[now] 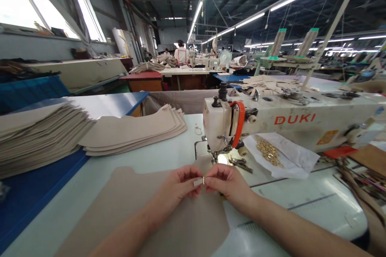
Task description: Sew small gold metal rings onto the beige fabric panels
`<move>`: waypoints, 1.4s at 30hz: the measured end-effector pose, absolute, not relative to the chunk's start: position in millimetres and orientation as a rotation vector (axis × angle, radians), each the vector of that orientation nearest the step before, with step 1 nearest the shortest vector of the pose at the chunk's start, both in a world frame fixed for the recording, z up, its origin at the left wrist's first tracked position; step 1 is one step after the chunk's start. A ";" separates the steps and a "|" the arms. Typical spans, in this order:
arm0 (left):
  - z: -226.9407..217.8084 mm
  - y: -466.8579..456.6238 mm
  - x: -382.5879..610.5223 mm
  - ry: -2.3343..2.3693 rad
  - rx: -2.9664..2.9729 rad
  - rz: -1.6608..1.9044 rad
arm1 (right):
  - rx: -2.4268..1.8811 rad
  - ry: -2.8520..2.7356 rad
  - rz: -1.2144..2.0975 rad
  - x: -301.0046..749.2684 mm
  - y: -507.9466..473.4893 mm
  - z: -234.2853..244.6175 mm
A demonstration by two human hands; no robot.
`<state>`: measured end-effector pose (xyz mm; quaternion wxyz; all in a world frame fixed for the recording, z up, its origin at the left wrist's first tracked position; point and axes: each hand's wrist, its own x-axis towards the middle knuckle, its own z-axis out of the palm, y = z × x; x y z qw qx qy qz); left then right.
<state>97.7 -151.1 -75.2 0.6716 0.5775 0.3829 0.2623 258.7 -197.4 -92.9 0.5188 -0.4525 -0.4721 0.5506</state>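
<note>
My left hand [184,181] pinches a short beige strip [198,182] between thumb and fingers. A small gold metal ring [204,180] sits at the strip's end, and my right hand [225,180] pinches it; its exact form is too small to make out. Both hands meet just in front of the sewing machine [220,124] head, near its lit needle area. Beneath them a large beige cut panel [126,196] lies flat on the pale table [169,156], one part reaching toward the needle.
Gold metal rings [268,152] lie on white paper [297,156] under the machine arm. Stacked beige panels [135,132] stand at the back left, with a thicker stack [39,136] on a blue surface [45,188] farther left. Another person [181,54] is in the distance.
</note>
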 end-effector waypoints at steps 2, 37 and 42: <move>-74.8 -150.4 96.8 0.870 1.346 0.577 | -1.073 -1.119 1.317 257.5 -198.9 -92.1; -77.6 -160.7 96.9 0.901 1.433 0.789 | -1.060 -1.247 0.950 252.7 -210.3 -92.4; -78.8 -162.6 98.1 0.909 1.427 0.798 | -1.154 -1.246 0.883 251.0 -209.9 -92.1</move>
